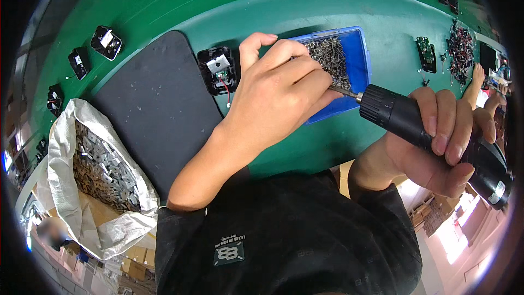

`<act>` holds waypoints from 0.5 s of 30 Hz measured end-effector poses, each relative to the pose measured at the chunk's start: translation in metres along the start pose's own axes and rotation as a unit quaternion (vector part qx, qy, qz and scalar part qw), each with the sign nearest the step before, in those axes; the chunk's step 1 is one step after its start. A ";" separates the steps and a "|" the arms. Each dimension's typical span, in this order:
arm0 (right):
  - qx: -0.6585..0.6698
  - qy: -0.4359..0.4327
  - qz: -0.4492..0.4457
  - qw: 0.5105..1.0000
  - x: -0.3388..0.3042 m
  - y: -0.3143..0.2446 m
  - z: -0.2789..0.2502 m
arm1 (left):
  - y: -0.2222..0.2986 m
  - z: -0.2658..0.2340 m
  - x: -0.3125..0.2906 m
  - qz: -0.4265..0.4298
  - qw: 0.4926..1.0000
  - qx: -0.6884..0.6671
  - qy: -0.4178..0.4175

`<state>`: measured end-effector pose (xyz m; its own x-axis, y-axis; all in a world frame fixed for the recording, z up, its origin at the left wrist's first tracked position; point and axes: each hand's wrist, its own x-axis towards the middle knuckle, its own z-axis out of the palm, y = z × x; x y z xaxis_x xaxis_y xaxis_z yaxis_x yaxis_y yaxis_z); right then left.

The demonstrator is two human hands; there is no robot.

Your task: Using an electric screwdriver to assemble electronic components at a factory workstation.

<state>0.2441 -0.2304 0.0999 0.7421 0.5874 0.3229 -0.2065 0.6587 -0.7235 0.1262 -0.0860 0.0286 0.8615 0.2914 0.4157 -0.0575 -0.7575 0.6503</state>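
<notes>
Right of and nearer than the blue tray, a black electric screwdriver is gripped by the right hand. Left of and nearer than the tray, small metal pieces are held in a pale sack. The tray's left part is covered by the left hand, its fingers curled near the bit; whether anything is pinched cannot be told. Inside the tray, screws are heaped. Left of it, an open black housing is placed; farther left, more housings are seen.
</notes>
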 end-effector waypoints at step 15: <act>0.041 -0.032 0.014 0.999 0.001 0.004 0.002 | -0.003 0.002 -0.006 0.031 0.997 0.010 0.063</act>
<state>0.2431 -0.2265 0.0987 0.6934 0.6329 0.3443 -0.2793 0.6766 -0.6814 0.1221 -0.0864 0.0227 0.7862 0.3134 0.5326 -0.0984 -0.7874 0.6086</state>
